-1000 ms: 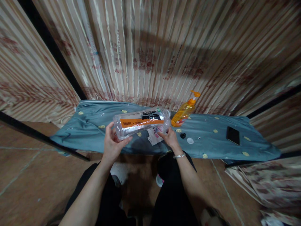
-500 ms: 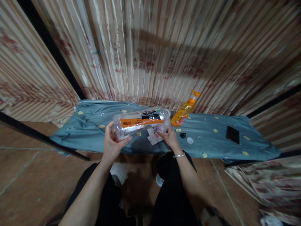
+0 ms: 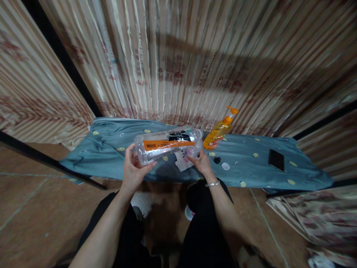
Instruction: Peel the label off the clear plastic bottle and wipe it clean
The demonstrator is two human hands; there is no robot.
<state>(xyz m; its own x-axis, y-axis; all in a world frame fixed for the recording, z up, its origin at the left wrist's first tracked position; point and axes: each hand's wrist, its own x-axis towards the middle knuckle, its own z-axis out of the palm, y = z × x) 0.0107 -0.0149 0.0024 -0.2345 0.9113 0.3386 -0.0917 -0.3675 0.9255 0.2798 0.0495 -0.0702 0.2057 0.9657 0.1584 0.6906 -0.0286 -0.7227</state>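
A large clear plastic bottle [image 3: 167, 144] with an orange, black and silver label lies sideways in the air above the cloth-covered bench. My left hand [image 3: 135, 167] is closed round its base, thumb underneath and fingers behind. At the other end, my right hand [image 3: 202, 162] grips near the shoulder and neck; the bottle partly hides its fingers. Below the bottle, a white printed packet or paper [image 3: 182, 162] rests on the cloth, partly covered. A small black cap [image 3: 216, 160] and a white disc [image 3: 225, 166] lie just right of my right hand.
An orange pump bottle [image 3: 217, 134] stands on the blue-grey cloth [image 3: 242, 160], behind and right of my right hand. Farther right lies a black phone [image 3: 276, 160]. A pleated curtain [image 3: 178, 67] hangs behind the bench, with black poles [image 3: 64, 59] at the sides.
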